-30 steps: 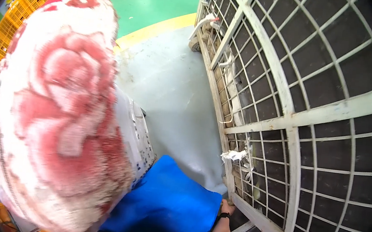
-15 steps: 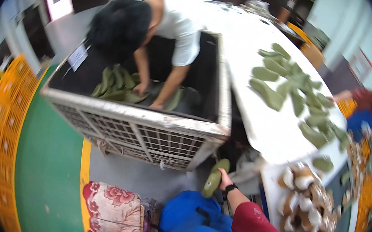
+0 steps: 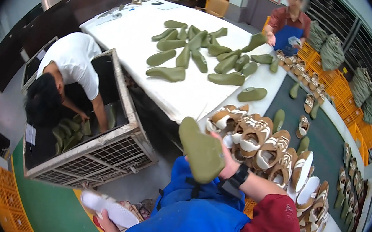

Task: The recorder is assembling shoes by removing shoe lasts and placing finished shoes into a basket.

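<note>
Right hand (image 3: 226,159) has lifted the olive-green foam shoe-last (image 3: 201,150) up from cage level, fingers gripping it; left hand (image 3: 107,219) fingers clasp a white flat sole (image 3: 104,207); I read it as carried tableward.

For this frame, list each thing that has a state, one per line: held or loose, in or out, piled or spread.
right hand: raised, gripping the green sole
green sole: held up, off the table
left hand: holding the white sole
white sole: held low
wire cage: open-topped, a person leaning in
sandal uppers: piled on the table edge
green soles on table: spread loose
</note>
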### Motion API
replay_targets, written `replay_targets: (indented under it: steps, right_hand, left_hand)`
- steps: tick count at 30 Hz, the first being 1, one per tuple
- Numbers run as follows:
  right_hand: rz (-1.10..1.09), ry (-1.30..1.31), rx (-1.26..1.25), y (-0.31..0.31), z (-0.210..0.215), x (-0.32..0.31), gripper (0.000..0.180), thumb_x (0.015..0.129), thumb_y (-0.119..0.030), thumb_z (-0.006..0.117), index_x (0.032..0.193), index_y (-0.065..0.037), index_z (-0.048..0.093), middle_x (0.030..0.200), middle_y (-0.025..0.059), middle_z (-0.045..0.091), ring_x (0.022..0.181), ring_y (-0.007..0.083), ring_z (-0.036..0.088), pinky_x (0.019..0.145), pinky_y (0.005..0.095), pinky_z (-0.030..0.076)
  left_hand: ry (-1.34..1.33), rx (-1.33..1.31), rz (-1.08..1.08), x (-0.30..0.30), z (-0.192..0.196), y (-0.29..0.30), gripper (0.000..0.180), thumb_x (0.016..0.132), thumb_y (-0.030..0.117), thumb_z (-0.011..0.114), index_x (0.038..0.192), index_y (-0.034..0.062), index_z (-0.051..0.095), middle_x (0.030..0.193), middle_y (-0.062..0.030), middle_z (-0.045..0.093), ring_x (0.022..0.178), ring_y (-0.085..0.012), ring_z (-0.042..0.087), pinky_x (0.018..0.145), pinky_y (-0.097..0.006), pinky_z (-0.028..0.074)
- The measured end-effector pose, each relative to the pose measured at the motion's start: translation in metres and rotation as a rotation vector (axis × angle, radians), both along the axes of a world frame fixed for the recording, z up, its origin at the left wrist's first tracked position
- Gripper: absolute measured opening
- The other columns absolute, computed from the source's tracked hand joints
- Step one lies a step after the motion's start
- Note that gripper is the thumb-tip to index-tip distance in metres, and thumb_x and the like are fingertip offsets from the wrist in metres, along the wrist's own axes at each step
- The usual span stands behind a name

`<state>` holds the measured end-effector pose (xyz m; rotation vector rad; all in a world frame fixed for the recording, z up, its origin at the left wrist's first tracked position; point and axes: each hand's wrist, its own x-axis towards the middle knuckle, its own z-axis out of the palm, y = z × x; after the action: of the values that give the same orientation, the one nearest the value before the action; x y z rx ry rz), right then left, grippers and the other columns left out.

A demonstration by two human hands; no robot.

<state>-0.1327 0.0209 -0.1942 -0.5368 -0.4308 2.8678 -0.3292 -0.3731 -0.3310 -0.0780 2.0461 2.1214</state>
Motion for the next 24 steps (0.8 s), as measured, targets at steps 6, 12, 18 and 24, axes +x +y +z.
replay_targets:
  steps: [6, 12, 18, 24]
  right_hand:
    - [-0.31, -0.157, 0.194, 0.113, 0.051, 0.065, 0.049, 0.088, -0.051, 0.043, 0.11, -0.01, 0.058, 0.104, 0.008, 0.062, 0.092, 0.0217, 0.06, 0.082, 0.0383, 0.049]
    - [-0.377, -0.461, 0.373, 0.272, 0.015, 0.135, 0.046, 0.087, -0.052, 0.042, 0.105, -0.013, 0.059, 0.098, 0.0053, 0.062, 0.085, 0.0197, 0.059, 0.077, 0.0368, 0.048]
    - [-0.64, -0.554, 0.404, 0.402, -0.029, 0.142, 0.051, 0.087, -0.055, 0.04, 0.113, -0.012, 0.052, 0.116, 0.0083, 0.052, 0.103, 0.0255, 0.052, 0.088, 0.0462, 0.044]
    - [-0.41, -0.881, 0.396, 0.463, -0.056, 0.143, 0.072, 0.09, -0.043, 0.045, 0.14, -0.012, 0.003, 0.126, 0.0304, 0.035, 0.094, 0.0467, 0.055, 0.07, 0.0453, 0.054]
  left_hand:
    - [-0.042, 0.371, -0.422, -0.002, 0.049, 0.115, 0.058, 0.077, 0.023, 0.063, 0.122, -0.004, 0.039, 0.107, -0.0131, 0.054, 0.094, -0.0224, 0.056, 0.083, -0.033, 0.045]
    - [-0.079, 0.261, -0.476, 0.009, 0.06, 0.178, 0.058, 0.076, 0.022, 0.064, 0.122, -0.0024, 0.038, 0.108, -0.012, 0.053, 0.093, -0.0213, 0.055, 0.083, -0.031, 0.044]
    - [-0.016, 0.128, -0.501, 0.014, 0.071, 0.231, 0.056, 0.076, 0.022, 0.064, 0.121, -0.0022, 0.04, 0.106, -0.0104, 0.054, 0.093, -0.0198, 0.054, 0.083, -0.03, 0.043]
    - [0.017, -0.06, -0.655, 0.022, 0.103, 0.291, 0.049, 0.073, 0.016, 0.066, 0.114, -0.0013, 0.047, 0.102, -0.0078, 0.056, 0.089, -0.017, 0.055, 0.08, -0.029, 0.044]
